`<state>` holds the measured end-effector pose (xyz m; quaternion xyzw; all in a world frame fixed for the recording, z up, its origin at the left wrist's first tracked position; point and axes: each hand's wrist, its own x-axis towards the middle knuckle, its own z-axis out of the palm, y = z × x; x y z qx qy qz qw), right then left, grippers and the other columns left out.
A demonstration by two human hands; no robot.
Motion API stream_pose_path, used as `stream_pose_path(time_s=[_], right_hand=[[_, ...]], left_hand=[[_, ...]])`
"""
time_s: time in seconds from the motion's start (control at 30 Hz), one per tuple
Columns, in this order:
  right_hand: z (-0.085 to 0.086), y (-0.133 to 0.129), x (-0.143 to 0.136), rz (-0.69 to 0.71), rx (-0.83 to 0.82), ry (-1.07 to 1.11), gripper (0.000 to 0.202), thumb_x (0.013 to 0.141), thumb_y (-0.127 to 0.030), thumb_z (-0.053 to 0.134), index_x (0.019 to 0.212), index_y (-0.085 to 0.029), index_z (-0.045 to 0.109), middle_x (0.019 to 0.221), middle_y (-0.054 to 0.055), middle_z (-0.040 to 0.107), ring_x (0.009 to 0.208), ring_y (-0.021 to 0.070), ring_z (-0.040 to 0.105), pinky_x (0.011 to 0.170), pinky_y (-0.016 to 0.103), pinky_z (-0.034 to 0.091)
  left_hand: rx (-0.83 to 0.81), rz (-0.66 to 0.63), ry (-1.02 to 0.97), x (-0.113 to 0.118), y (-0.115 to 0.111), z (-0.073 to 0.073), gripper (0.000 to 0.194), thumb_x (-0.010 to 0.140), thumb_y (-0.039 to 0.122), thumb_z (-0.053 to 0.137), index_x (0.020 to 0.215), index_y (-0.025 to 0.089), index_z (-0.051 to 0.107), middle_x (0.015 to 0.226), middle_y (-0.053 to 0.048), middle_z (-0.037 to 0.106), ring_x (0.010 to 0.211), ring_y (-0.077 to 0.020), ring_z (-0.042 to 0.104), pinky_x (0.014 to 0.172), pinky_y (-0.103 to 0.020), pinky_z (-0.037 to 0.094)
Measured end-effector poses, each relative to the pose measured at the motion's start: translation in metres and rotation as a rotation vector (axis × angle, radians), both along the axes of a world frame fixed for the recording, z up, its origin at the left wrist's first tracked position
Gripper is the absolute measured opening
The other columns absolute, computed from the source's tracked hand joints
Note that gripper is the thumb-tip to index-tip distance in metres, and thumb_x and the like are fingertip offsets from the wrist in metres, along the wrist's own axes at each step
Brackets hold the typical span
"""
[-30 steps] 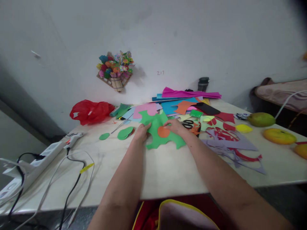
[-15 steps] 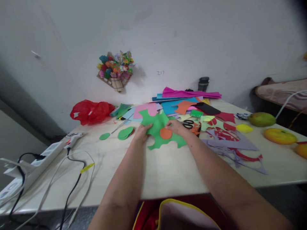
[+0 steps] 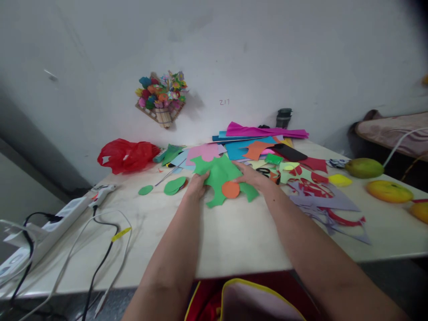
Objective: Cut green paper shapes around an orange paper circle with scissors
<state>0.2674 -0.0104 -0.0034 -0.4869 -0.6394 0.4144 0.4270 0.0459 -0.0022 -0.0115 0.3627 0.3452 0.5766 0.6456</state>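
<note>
A green craft sheet (image 3: 219,174) with curved cut-outs round its edges is held just over the table between my hands. An orange circle (image 3: 230,190) lies against its lower front. My left hand (image 3: 198,185) pinches the sheet's left edge, thumb on top. On the other side my right hand (image 3: 253,176) grips the sheet, its thumb at the circle's upper right edge and its fingers partly hidden behind the green. Left of them lie a stack of green circles (image 3: 174,185) and a single green circle (image 3: 145,190). Black-handled scissors (image 3: 263,170) lie just beyond my right hand.
Coloured sheets (image 3: 250,146) and a black phone-like slab (image 3: 289,152) lie at the back. Purple scraps (image 3: 334,203) and mangoes (image 3: 389,191) are on the right. A red plastic bag (image 3: 129,156), a power strip (image 3: 63,218) and cables occupy the left.
My right hand has shifted from above the orange circle to the sheet's right side, with its fingers behind it. The sheet has bent and the circle sits slightly lower.
</note>
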Motion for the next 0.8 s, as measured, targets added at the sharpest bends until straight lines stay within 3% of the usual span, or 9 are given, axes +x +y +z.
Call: stream_pose_path(time_s=[0.1, 0.23, 0.3, 0.37, 0.47, 0.67, 0.8], right_hand=[[-0.003, 0.004, -0.001, -0.015, 0.051, 0.0, 0.094, 0.057, -0.019, 0.082, 0.146, -0.028, 0.051, 0.152, 0.011, 0.048, 0.133, 0.0312, 0.05, 0.099, 0.042, 0.049], [0.0, 0.011, -0.002, -0.203, 0.346, -0.284, 0.068, 0.062, -0.021, 0.082, 0.128, -0.024, 0.067, 0.14, 0.012, 0.059, 0.131, 0.0337, 0.05, 0.108, 0.049, 0.04], [0.006, 0.009, -0.003, -0.221, 0.44, -0.437, 0.052, 0.064, -0.024, 0.082, 0.116, -0.021, 0.073, 0.128, 0.012, 0.066, 0.124, 0.0335, 0.055, 0.107, 0.047, 0.04], [0.011, 0.004, -0.006, -0.135, 0.42, -0.523, 0.042, 0.068, -0.028, 0.081, 0.109, -0.021, 0.075, 0.108, 0.009, 0.074, 0.104, 0.0281, 0.064, 0.095, 0.04, 0.047], [0.017, -0.006, -0.012, -0.078, 0.271, -0.641, 0.034, 0.07, -0.04, 0.08, 0.1, -0.024, 0.075, 0.091, 0.004, 0.075, 0.081, 0.0224, 0.066, 0.077, 0.032, 0.048], [0.023, -0.017, -0.017, -0.052, 0.131, -0.94, 0.042, 0.055, -0.049, 0.088, 0.086, -0.023, 0.076, 0.093, 0.01, 0.074, 0.084, 0.0291, 0.067, 0.07, 0.033, 0.045], [0.024, -0.016, -0.018, 0.019, 0.061, -1.035, 0.039, 0.062, -0.05, 0.083, 0.088, -0.022, 0.075, 0.094, 0.01, 0.074, 0.083, 0.0279, 0.067, 0.068, 0.032, 0.045]], left_hand=[[-0.004, 0.023, -0.014, 0.001, 0.001, 0.001, 0.037, 0.069, 0.014, 0.08, 0.106, 0.014, 0.071, 0.1, -0.012, 0.077, 0.102, -0.0292, 0.072, 0.093, -0.042, 0.058], [-0.025, 0.082, -0.013, 0.003, 0.004, -0.001, 0.024, 0.071, 0.013, 0.078, 0.095, 0.014, 0.072, 0.095, -0.012, 0.078, 0.098, -0.0287, 0.073, 0.089, -0.041, 0.059], [-0.032, 0.126, -0.012, 0.004, 0.006, -0.002, 0.019, 0.074, 0.013, 0.076, 0.092, 0.014, 0.071, 0.093, -0.01, 0.077, 0.094, -0.027, 0.073, 0.086, -0.04, 0.06], [-0.04, 0.16, -0.008, 0.004, 0.008, -0.003, 0.019, 0.076, 0.014, 0.074, 0.095, 0.015, 0.07, 0.094, -0.009, 0.077, 0.091, -0.0257, 0.073, 0.084, -0.04, 0.06], [-0.055, 0.194, -0.01, 0.004, 0.011, -0.003, 0.024, 0.078, 0.015, 0.073, 0.102, 0.016, 0.07, 0.098, -0.009, 0.077, 0.091, -0.0252, 0.073, 0.082, -0.04, 0.06], [-0.055, 0.198, -0.029, 0.004, 0.014, -0.007, 0.025, 0.078, 0.015, 0.073, 0.103, 0.017, 0.069, 0.099, -0.009, 0.077, 0.089, -0.0245, 0.073, 0.081, -0.039, 0.06], [-0.05, 0.21, -0.009, 0.005, 0.015, -0.007, 0.023, 0.08, 0.017, 0.072, 0.103, 0.015, 0.07, 0.099, -0.01, 0.076, 0.082, -0.0226, 0.072, 0.075, -0.037, 0.06]])
